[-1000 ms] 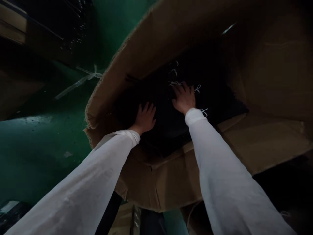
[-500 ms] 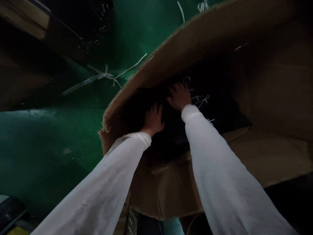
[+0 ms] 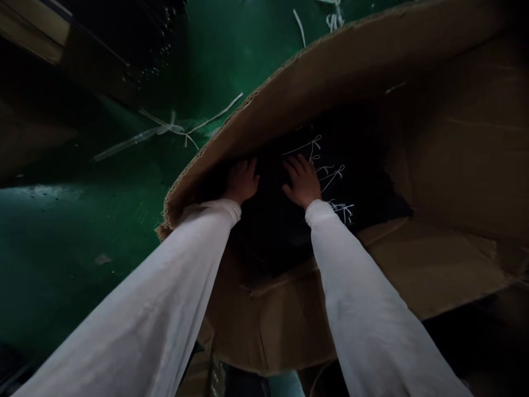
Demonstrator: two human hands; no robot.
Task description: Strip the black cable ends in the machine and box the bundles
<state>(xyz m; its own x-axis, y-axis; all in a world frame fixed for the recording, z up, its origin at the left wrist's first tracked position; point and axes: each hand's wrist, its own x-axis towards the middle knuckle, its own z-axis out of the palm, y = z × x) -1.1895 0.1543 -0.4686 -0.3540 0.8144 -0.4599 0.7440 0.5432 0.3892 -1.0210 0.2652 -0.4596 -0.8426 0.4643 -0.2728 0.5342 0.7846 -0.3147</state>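
Both my hands reach down into a large cardboard box [image 3: 297,320]. Inside it lie dark bundles [image 3: 273,237] tied with thin white strings [image 3: 336,173]; it is too dim to tell what the bundles are made of. My left hand [image 3: 242,181] rests on the dark surface by the box's left wall, fingers stretched out. To its right, my right hand [image 3: 303,179] lies flat with its fingers apart, close beside the white string bows. Neither hand holds anything that I can see.
Green floor [image 3: 74,237] shows on the left and at the top. A knotted plastic strap [image 3: 165,128] lies on it by the box's wall, with more white string [image 3: 334,21] beyond. Another box with dark contents [image 3: 119,33] stands at the upper left.
My left hand has moved up and left, closer to the box wall. My right hand has slid down slightly, showing more of the white strings. The view has shifted a little.
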